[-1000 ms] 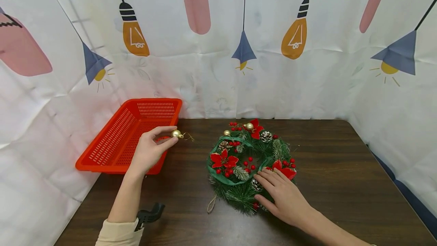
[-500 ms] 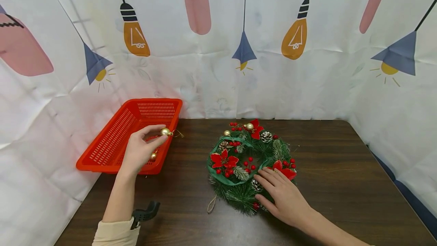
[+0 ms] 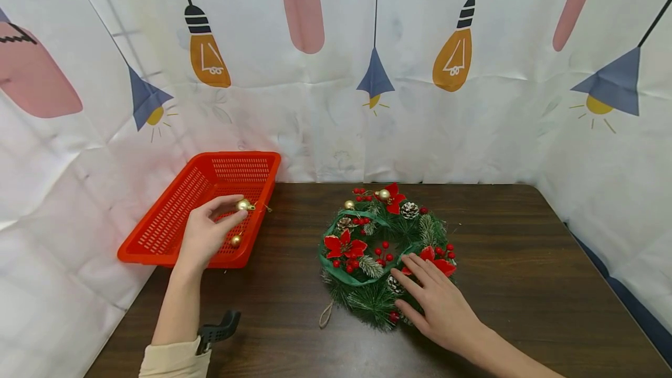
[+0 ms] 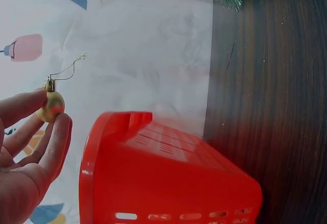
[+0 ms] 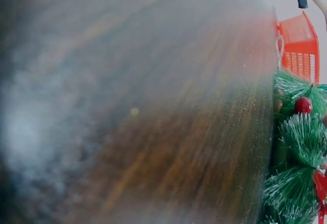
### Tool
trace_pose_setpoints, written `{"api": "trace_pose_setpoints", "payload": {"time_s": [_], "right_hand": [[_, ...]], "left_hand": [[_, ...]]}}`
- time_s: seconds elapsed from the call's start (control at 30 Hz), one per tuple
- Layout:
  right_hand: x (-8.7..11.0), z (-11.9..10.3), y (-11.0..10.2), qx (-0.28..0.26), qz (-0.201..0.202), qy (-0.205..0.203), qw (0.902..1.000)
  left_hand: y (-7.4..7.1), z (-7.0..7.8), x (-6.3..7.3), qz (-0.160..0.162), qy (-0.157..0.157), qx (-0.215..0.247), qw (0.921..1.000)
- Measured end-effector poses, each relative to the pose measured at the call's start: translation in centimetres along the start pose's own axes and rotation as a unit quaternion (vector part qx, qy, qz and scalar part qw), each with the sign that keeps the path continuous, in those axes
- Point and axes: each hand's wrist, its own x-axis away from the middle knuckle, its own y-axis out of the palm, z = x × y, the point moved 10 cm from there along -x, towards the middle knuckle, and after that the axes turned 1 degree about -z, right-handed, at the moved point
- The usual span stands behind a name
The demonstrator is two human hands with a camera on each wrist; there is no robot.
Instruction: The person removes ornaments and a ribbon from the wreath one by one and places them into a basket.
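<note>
Between thumb and fingertips my left hand (image 3: 205,232) pinches a small gold bauble (image 4: 52,106) with a thin gold hanging string. In the head view the hand is over the red plastic basket (image 3: 152,244), and a second gold bauble (image 3: 235,241) lies inside the basket below it. On the table's middle lies a green Christmas wreath (image 3: 373,302) with red poinsettias, berries, pine cones, gold baubles and a green ribbon. My right hand (image 3: 438,305) rests on the wreath's lower right part, fingers spread and fairly straight. The right wrist view shows only the wreath's edge and no hand.
The dark wooden table (image 3: 525,261) carries the basket at its back left corner. A white curtain (image 3: 325,127) printed with lamps hangs behind the table and along its sides. From the wreath's lower left a twine loop (image 3: 325,315) sticks out.
My left hand has moved left with the gold bauble, from the basket's right edge to over the basket. The bauble lying in the basket has come into sight. The right hand has barely shifted.
</note>
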Motion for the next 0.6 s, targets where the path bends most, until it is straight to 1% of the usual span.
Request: {"api": "trace_pose_setpoints", "payload": {"time_s": [0.2, 0.37, 0.43, 0.6], "right_hand": [[0.14, 0.15, -0.18, 0.005, 0.005, 0.006, 1.0000], [0.21, 0.17, -0.12, 0.009, -0.006, 0.012, 0.9999], [0.22, 0.17, -0.10, 0.011, -0.010, 0.013, 0.9998], [0.21, 0.20, -0.05, 0.018, -0.018, 0.014, 0.9996]], "left_hand": [[-0.25, -0.38, 0.15, 0.001, -0.004, -0.004, 1.0000], [-0.32, -0.45, 0.21, 0.001, -0.003, -0.004, 1.0000], [-0.39, -0.58, 0.19, 0.002, -0.007, 0.002, 1.0000], [-0.74, -0.98, 0.14, 0.008, -0.012, -0.001, 0.9999]]}}
